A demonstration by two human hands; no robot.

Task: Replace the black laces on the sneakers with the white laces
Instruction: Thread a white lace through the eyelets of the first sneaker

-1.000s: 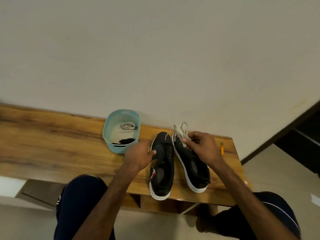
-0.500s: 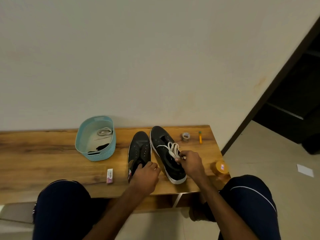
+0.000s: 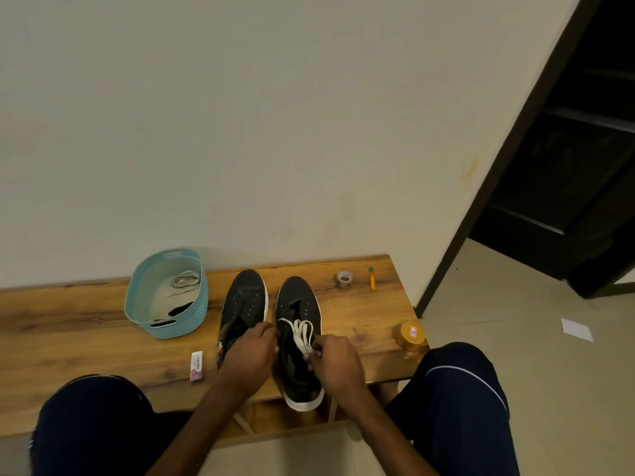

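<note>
lace, white (image 3: pixel 302 334) and bunched in loops, lies on top of the right sneaker (image 3: pixel 297 300), near its tongue. it looks soft, light and floppy, so it will bend and tangle fast. the best place to take it is at one stiff tip, because only a tip will go through the small holes. the right hand (image 3: pixel 338 360) pinches the bunch at its near end, with the fingers (image 3: pixel 314 348) tight on it. i cannot see a tip, since the hand covers that end.

both sneakers look stiffer and heavier than the lace, and their holes look bare. the left sneaker (image 3: pixel 245 297) stands just beside the right one. the left hand (image 3: pixel 251 355) lies over its back part with the fingers bent down. the hand hides whether they grip the sneaker or only rest on it.

both sneakers sit on the wooden worktop (image 3: pixel 68 331). a blue basket (image 3: pixel 165 329) stands to the left, with a pale lace (image 3: pixel 185 279) and something black (image 3: pixel 180 309) inside. the black thing may be an old lace, but it is too dark to tell. an eraser (image 3: pixel 196 365), a tape roll (image 3: pixel 344 279), a small yellow stick (image 3: pixel 371 279) and a jar (image 3: pixel 410 336) lie around. the heel of the right sneaker hangs over the near edge.
</note>
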